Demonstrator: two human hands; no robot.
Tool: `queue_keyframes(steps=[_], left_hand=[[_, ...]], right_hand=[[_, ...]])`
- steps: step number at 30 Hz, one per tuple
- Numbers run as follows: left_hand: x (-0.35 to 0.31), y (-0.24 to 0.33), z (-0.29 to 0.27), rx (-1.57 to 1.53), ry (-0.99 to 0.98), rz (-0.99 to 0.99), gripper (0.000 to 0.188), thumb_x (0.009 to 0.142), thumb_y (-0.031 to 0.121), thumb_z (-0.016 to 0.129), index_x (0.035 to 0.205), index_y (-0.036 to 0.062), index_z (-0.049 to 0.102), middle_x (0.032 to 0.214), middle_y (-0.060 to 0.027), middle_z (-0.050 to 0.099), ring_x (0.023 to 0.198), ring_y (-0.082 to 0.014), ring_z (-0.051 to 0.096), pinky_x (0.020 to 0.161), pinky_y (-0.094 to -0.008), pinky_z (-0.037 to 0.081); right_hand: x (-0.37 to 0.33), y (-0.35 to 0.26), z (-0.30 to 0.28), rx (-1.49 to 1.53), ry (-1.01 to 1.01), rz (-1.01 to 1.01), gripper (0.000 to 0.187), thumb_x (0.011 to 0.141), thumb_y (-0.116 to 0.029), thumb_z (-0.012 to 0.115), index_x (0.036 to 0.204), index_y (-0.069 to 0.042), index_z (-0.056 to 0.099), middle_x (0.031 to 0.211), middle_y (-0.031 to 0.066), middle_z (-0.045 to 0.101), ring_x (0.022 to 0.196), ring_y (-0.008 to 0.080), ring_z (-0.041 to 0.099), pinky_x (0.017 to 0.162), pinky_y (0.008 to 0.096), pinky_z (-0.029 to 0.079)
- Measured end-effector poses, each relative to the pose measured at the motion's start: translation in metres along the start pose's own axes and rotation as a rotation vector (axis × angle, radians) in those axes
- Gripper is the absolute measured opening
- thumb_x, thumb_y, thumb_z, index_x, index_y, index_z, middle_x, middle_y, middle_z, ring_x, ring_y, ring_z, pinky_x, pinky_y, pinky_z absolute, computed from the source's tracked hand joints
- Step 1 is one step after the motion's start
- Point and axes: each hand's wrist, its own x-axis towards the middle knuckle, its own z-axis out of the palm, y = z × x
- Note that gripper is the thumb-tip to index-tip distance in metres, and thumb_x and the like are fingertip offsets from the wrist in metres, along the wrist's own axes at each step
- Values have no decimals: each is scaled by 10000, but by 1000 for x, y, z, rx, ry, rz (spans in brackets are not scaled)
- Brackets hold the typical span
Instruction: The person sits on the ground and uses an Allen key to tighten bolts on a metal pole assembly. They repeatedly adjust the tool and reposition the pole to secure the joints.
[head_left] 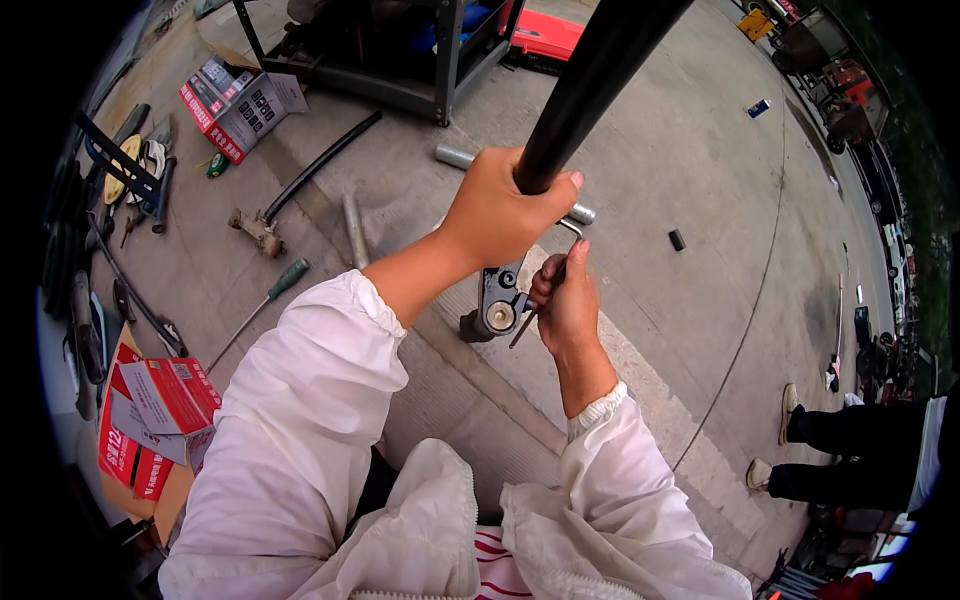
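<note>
My left hand (498, 205) is wrapped round the lower end of a thick black pole (600, 80), which slants up toward the far right. Below that hand is a dark metal joint (497, 300) with a large round bolt head on its face. My right hand (570, 305) grips a thin bent metal rod (524, 328) that looks like a hex key. Its bent end shows above the thumb, and its straight end comes out below the fingers, beside the joint. A silver pipe (455, 156) lies on the floor behind my left hand, partly hidden by it.
Left of my arms lie a green-handled screwdriver (288, 278), a short metal pipe (355, 230), a black tube (320, 165) and a tape measure (217, 165). Cardboard boxes (255, 105) and a metal cart (380, 90) stand beyond. At right, a person's legs (850, 455) show.
</note>
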Motion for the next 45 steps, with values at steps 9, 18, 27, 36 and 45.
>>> queue_keyframes(steps=[9,18,27,36,45], left_hand=[[-1,-1,-3,-33,47,47,408,972,140,641,601,87,479,514,57,454,468,-24,404,441,-247,306],[2,-1,-3,-8,-18,101,384,963,131,652,623,88,481,532,56,468,469,-22,415,439,-247,309],[1,-4,-7,-23,-18,47,391,958,135,660,622,89,463,533,58,463,470,-18,417,439,-243,315],[2,2,-6,-23,-74,42,406,935,131,672,605,84,440,536,62,420,511,-23,371,460,-270,282],[3,7,-3,-74,-121,-22,406,904,108,681,594,80,420,579,76,404,575,-29,347,509,-286,291]], right_hand=[[-61,60,-1,-298,54,-12,542,1121,-465,321,896,-32,556,636,36,524,532,140,481,559,327,470],[-130,-21,12,-417,-195,-44,458,1044,-233,579,1368,67,458,891,130,690,725,187,656,704,339,551],[-102,-13,-19,-1355,-76,-1320,373,767,-295,870,1001,-69,688,868,87,620,785,242,629,839,400,580],[-48,-13,-12,-1088,-580,-1542,315,729,-305,782,800,-103,551,705,46,479,630,245,492,635,369,451],[-47,-77,41,-379,-42,-1143,374,1027,-343,371,908,-12,501,648,46,505,523,126,423,505,267,336]])
